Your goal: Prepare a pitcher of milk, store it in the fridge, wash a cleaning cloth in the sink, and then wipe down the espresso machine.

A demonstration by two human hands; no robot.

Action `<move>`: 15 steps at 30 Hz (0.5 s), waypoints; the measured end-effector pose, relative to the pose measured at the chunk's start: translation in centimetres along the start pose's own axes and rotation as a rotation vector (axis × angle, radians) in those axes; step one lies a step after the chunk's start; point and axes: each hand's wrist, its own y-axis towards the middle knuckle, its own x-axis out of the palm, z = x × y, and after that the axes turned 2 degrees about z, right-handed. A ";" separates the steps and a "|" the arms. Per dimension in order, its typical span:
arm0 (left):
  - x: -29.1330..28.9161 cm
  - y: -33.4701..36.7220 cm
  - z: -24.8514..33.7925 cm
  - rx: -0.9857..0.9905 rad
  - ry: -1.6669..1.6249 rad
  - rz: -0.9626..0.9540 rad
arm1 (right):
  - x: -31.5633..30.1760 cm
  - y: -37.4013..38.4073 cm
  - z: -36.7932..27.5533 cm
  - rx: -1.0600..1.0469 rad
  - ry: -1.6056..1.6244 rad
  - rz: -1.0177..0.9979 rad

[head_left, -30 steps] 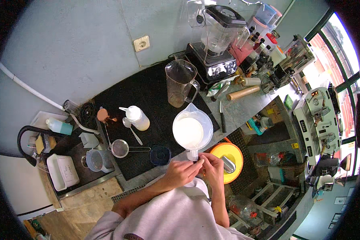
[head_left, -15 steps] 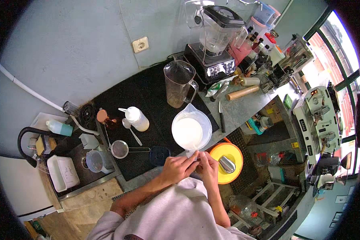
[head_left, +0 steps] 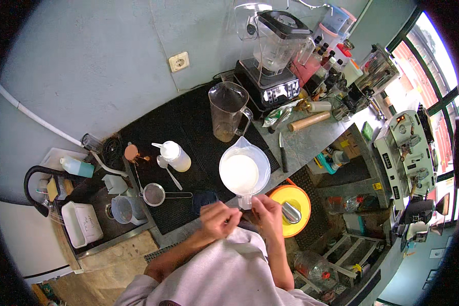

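A clear plastic measuring jug [head_left: 262, 164] with white liquid in it stands at the counter's front edge, its handle toward me. My left hand [head_left: 220, 220] is left of the handle, fingers curled in and slightly blurred; whether they hold anything is hidden. Close at the handle's right side is my right hand [head_left: 268, 213], thumb and fingers drawn together; I cannot make out what is in them. Behind the jug stands an empty clear pitcher [head_left: 228, 115]. A dark blue lid-like piece [head_left: 203, 200] lies beyond my left hand.
A white squeeze bottle [head_left: 176, 157], a spoon [head_left: 169, 172] and a strainer [head_left: 154, 195] are on the black mat [head_left: 153, 127]. A knife [head_left: 283, 153] lies right of the jug. Below is a yellow round container [head_left: 303, 224] with a metal cup [head_left: 291, 213]. A blender [head_left: 270, 84] stands behind.
My hands, together at the jug's handle before, have parted. The left moved left and slightly down; the right stays by the handle. The jug's handle now shows between them.
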 end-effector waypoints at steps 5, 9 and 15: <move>0.3 5.3 -2.8 -0.393 -0.303 0.374 | -1.5 3.7 -1.1 -0.172 -0.076 0.309; 3.7 6.5 -7.6 -0.539 -0.716 0.277 | 1.6 7.5 -0.7 -0.477 0.249 0.127; 5.3 5.7 -7.1 -0.645 -0.861 0.221 | 3.2 7.9 1.1 -0.443 0.274 -0.001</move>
